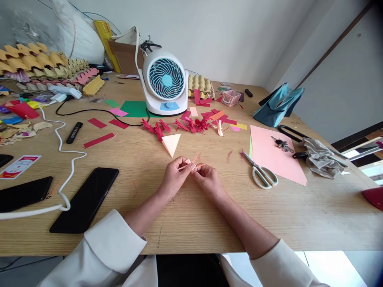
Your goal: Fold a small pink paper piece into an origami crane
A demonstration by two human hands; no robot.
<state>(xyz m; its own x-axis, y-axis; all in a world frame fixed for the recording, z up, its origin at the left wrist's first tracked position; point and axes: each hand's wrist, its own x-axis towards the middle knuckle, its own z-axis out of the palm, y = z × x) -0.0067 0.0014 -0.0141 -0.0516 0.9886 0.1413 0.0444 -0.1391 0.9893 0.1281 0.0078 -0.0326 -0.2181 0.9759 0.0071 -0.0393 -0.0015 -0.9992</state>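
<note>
My left hand [178,175] and my right hand [207,177] meet over the middle of the table. Between their closed fingertips is a small piece of pale peach paper [188,162] with thin strips sticking out, mostly covered by the fingers. Just beyond my hands lies a folded triangle of pale peach paper [171,144]. Behind it is a row of crumpled red paper pieces [191,126], with a small pale peach cut piece [220,128] at its right end. White-handled scissors [261,172] lie apart from my right hand, on the right.
A white fan [166,79] stands at the back. On the right are pink paper sheets [272,153] with keys [283,144] on them, and a blue bag [279,104]. A black phone [86,199], a white cable [61,167] and a black marker [74,132] lie left.
</note>
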